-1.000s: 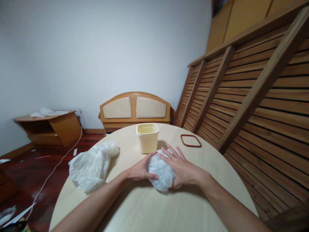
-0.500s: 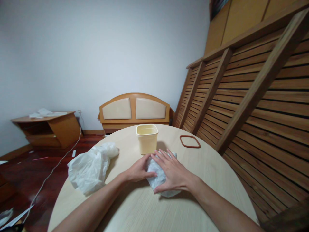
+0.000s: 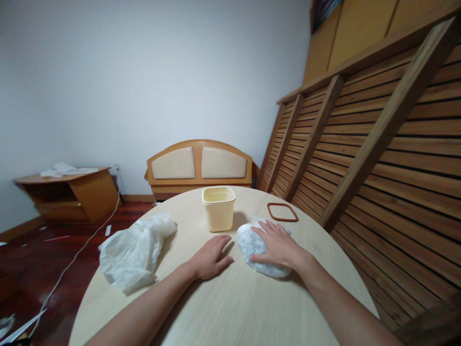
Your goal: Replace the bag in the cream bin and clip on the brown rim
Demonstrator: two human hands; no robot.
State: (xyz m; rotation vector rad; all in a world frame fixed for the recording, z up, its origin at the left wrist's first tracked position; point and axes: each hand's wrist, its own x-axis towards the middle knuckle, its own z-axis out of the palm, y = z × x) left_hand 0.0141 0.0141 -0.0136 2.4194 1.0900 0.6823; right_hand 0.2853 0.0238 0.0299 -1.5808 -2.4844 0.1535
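Note:
My right hand [image 3: 275, 244] lies over a crumpled, whitish plastic bag [image 3: 248, 242], its fingers curved across the top and side of the bundle. What the bag contains, if anything, cannot be made out. My left hand [image 3: 212, 258] rests on the tabletop with nothing in it, thumb and fingers apart, a gap away from the bundle. Just beyond that hand stands a pale yellow plastic container [image 3: 219, 216], upright and without a lid. Behind the bundle, a reddish-brown rounded square ring [image 3: 283, 220] lies flat.
A second crumpled white plastic bag [image 3: 133, 252] lies at the left of the round wooden table [image 3: 216, 317]. Slatted wooden panels [image 3: 360, 158] lean along the right side. At the back are a headboard [image 3: 198, 180] and a low cabinet [image 3: 91, 190].
The bundled plastic bag has moved right under my right hand. My left hand has come off it and now rests on the table.

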